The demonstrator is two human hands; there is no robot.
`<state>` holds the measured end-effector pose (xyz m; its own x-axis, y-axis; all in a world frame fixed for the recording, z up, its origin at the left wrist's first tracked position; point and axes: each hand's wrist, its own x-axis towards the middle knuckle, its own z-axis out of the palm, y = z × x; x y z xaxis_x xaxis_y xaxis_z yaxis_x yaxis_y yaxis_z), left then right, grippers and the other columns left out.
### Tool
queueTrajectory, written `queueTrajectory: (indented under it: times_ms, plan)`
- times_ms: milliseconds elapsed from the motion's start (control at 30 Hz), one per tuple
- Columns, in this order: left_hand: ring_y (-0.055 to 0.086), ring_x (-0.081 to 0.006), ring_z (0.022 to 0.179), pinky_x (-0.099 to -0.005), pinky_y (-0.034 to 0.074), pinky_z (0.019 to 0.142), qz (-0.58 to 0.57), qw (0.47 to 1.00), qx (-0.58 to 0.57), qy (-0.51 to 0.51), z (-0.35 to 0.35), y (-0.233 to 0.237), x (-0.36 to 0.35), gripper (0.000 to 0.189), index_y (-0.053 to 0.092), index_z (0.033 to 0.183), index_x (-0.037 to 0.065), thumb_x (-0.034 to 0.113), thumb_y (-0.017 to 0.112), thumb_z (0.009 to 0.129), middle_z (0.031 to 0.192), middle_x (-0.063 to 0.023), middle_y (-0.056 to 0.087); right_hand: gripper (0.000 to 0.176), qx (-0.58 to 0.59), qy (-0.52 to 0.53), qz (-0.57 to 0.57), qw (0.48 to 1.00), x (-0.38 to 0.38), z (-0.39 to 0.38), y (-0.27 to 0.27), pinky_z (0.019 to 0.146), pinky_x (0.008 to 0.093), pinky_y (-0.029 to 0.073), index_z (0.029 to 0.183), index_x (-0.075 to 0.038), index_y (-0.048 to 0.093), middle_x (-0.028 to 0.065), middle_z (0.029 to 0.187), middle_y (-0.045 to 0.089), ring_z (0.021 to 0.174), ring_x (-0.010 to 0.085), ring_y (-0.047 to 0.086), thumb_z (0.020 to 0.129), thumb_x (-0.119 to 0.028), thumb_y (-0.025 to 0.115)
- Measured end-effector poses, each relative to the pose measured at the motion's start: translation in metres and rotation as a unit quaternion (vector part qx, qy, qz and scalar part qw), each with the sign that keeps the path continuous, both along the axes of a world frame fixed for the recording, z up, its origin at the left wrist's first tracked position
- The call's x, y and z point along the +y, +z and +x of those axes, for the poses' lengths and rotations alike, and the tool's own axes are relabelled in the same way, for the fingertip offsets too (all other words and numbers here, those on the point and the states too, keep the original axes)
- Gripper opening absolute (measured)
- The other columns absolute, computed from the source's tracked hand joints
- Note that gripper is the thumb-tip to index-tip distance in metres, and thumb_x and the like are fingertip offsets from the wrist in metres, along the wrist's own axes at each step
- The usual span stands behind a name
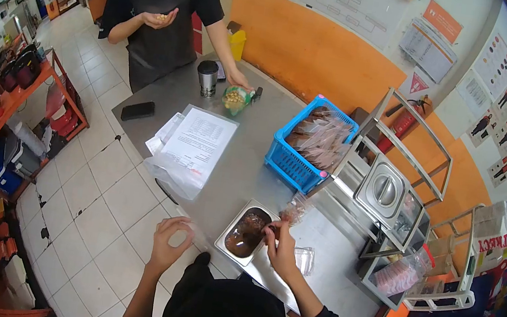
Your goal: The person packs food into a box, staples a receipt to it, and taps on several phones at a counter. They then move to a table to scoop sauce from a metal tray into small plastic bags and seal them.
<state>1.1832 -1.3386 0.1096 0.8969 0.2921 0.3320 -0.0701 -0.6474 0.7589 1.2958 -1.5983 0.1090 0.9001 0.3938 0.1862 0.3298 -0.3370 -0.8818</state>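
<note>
A small steel food pan (221, 242) with dark brown, glossy contents sits at the table's near edge. My right hand (282, 252) is over its right rim, fingers pinched on something small and dark that I cannot make out. To the left of the pan, my left hand (172, 242) is raised above the floor, its thumb and fingers curled into a ring. A faint clear film seems to be at those fingertips, too indistinct to name. Flat clear plastic bags (304, 260) lie beside my right wrist. Behind the pan rests a clear packet with brown contents (295, 208).
Across the steel table (254, 152), a co-worker (165, 23) holds small pale pieces in one hand and touches a green bag (234, 99). A blue basket (296, 164) full of brown packets, papers (197, 144), a tumbler (207, 79), a phone (138, 110) and a lidded steel container (383, 188) stand around.
</note>
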Motion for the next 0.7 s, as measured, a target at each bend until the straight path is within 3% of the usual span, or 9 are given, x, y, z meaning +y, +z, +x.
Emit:
queueTrajectory:
  times_ms: [67,100,200,233,367,467,600,700]
  plan:
    - [0.061,-0.0257,0.102,-0.0387,0.044,0.091,-0.005,1.0,0.001,0.008,0.0,-0.004,0.001,0.015,0.066,0.084,0.007,-0.001,0.072,0.073,0.108,-0.0097,0.067,0.004,-0.07,0.03,-0.006,0.997,-0.002,-0.016,0.002,0.061,0.0281,0.049,0.098,-0.001,0.052,0.0117,0.083,0.06,0.066,0.0161,0.062,0.096,-0.003,0.05]
    - [0.06,-0.0259,0.102,-0.0386,0.044,0.092,-0.012,1.0,0.004,0.001,0.0,-0.007,0.002,0.015,0.066,0.084,0.007,-0.001,0.071,0.073,0.108,-0.0099,0.067,0.007,-0.046,0.075,-0.012,0.996,-0.005,-0.025,-0.007,0.068,0.0302,0.051,0.101,-0.001,0.052,0.0124,0.092,0.06,0.077,0.0203,0.064,0.095,-0.004,0.052]
    - [0.059,-0.0268,0.102,-0.0383,0.043,0.092,-0.034,0.999,0.014,-0.018,0.001,-0.012,0.002,0.014,0.066,0.085,0.007,-0.001,0.07,0.074,0.111,-0.0103,0.066,0.015,-0.122,0.261,-0.037,0.957,-0.005,-0.027,-0.01,0.073,0.0378,0.05,0.105,-0.001,0.052,0.015,0.098,0.057,0.089,0.0333,0.061,0.093,-0.009,0.055]
    - [0.059,-0.0271,0.102,-0.0381,0.042,0.092,-0.042,0.999,0.016,-0.023,0.002,-0.011,0.0,0.015,0.066,0.085,0.007,0.0,0.069,0.073,0.112,-0.0103,0.065,0.014,-0.1,0.279,-0.056,0.954,-0.008,-0.025,-0.009,0.075,0.037,0.05,0.104,-0.002,0.053,0.0123,0.102,0.056,0.092,0.033,0.06,0.093,-0.01,0.055]
    - [0.057,-0.0287,0.103,-0.0383,0.042,0.091,-0.029,0.999,0.025,-0.032,0.001,-0.013,-0.002,0.014,0.065,0.084,0.007,0.0,0.068,0.073,0.117,-0.0115,0.063,0.013,-0.059,0.232,-0.008,0.971,-0.02,-0.012,0.006,0.08,0.0353,0.049,0.102,-0.003,0.056,0.0112,0.105,0.055,0.096,0.0308,0.059,0.093,-0.012,0.054]
    - [0.055,-0.0296,0.105,-0.0385,0.042,0.092,-0.014,0.998,0.039,-0.037,0.002,-0.018,-0.003,0.012,0.064,0.081,0.007,0.001,0.069,0.073,0.119,-0.0113,0.062,0.015,-0.059,0.282,0.009,0.957,-0.014,-0.014,0.009,0.081,0.0368,0.049,0.104,-0.003,0.055,0.0117,0.106,0.054,0.097,0.0302,0.059,0.094,-0.014,0.052]
    - [0.056,-0.0302,0.105,-0.0397,0.042,0.092,-0.013,0.998,0.049,-0.039,0.002,-0.021,-0.005,0.013,0.063,0.08,0.007,0.003,0.071,0.071,0.12,-0.0117,0.063,0.018,-0.039,0.339,-0.084,0.936,-0.018,-0.017,0.0,0.083,0.0372,0.049,0.109,-0.004,0.054,0.0123,0.11,0.054,0.1,0.032,0.058,0.093,-0.012,0.051]
    - [0.056,-0.0303,0.105,-0.0404,0.041,0.093,-0.029,0.997,0.062,-0.041,0.001,-0.021,-0.008,0.015,0.062,0.08,0.007,0.004,0.073,0.07,0.119,-0.0121,0.063,0.015,-0.025,0.289,-0.028,0.956,-0.024,-0.013,0.01,0.082,0.0381,0.049,0.106,-0.004,0.053,0.0118,0.107,0.054,0.098,0.0323,0.058,0.093,-0.01,0.051]
